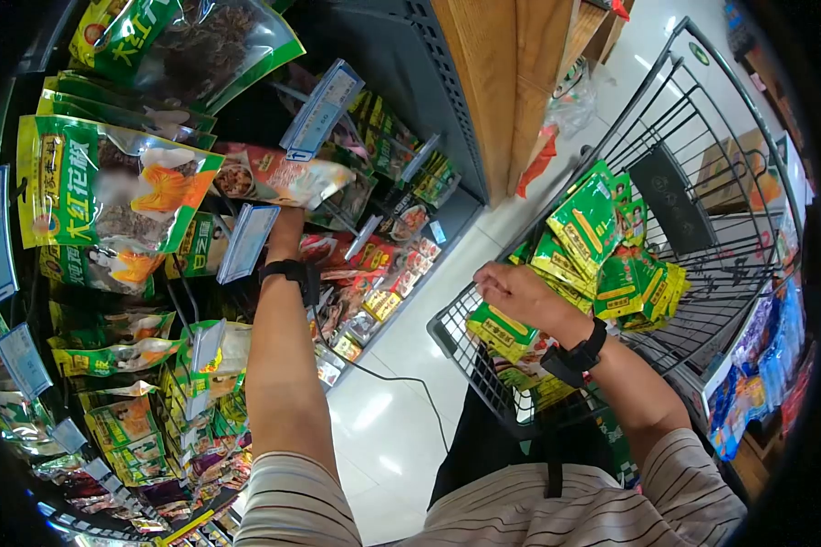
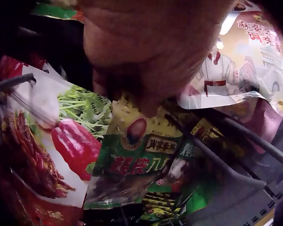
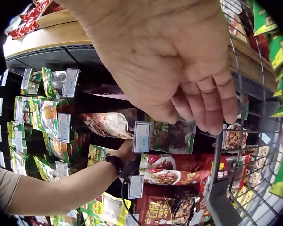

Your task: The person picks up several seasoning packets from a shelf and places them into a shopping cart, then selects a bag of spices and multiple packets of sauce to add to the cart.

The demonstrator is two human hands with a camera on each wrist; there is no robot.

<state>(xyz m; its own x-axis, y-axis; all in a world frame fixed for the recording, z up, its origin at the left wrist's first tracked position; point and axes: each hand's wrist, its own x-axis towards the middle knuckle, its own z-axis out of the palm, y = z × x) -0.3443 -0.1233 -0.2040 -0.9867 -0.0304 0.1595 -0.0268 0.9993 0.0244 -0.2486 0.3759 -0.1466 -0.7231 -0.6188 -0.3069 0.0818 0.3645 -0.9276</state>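
Note:
My left hand [image 1: 287, 230] reaches in among the hanging food packets, partly covered in the head view by a packet and price tags. In the left wrist view its curled fingers grip the yellow top of a green spice packet [image 2: 132, 162], their tips partly hidden. Beside that packet hangs one picturing a red pepper [image 2: 78, 141]; a pale seasoning bag [image 2: 254, 56] is on the other side. My right hand [image 1: 513, 290] hovers by the shopping cart's near rim with loosely bent fingers [image 3: 212, 106] and holds nothing. Green and yellow packets [image 1: 584, 219] lie piled in the cart [image 1: 702, 310].
Metal hooks [image 2: 221, 162] and price tags [image 1: 248, 242] stick out from the shelf around my left hand. A wooden post [image 1: 493, 82] stands at the shelf's end. A thin black cable [image 1: 374, 372] hangs from my left wrist, and tiled floor [image 1: 388, 410] lies between shelf and cart.

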